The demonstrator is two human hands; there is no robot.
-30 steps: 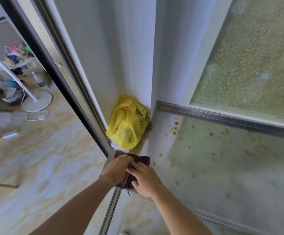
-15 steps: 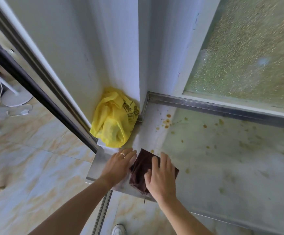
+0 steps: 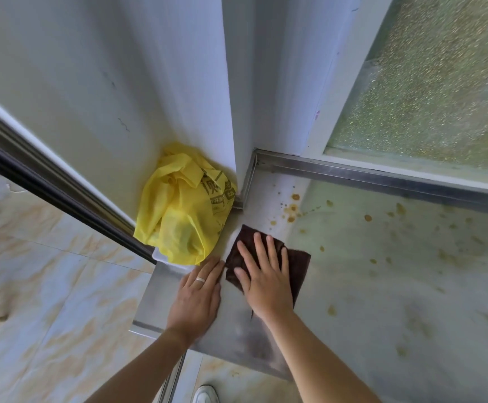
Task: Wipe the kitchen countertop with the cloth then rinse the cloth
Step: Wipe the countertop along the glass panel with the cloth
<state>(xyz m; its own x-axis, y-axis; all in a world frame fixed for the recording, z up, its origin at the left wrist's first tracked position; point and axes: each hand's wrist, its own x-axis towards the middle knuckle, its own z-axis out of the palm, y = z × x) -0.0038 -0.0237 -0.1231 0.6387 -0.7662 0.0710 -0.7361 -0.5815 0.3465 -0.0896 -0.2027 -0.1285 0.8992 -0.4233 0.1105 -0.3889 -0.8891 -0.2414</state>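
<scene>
Two flat hands: right hand [image 3: 263, 274] presses the cloth [image 3: 296, 264]; brown spots [image 3: 292, 209] lie ahead-right; left hand [image 3: 197, 298] rests on the desk [image 3: 382, 286].

Our one head camera, looking steeply down from close above the countertop [image 3: 382, 286] corner, wall far, floor [image 3: 47, 286] left

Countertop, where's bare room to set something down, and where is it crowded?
Free: the countertop to the right of the dark brown cloth, below the metal window rail, though spotted with brown stains. Crowded: the left corner, with the yellow plastic bag, left hand and right hand.
</scene>
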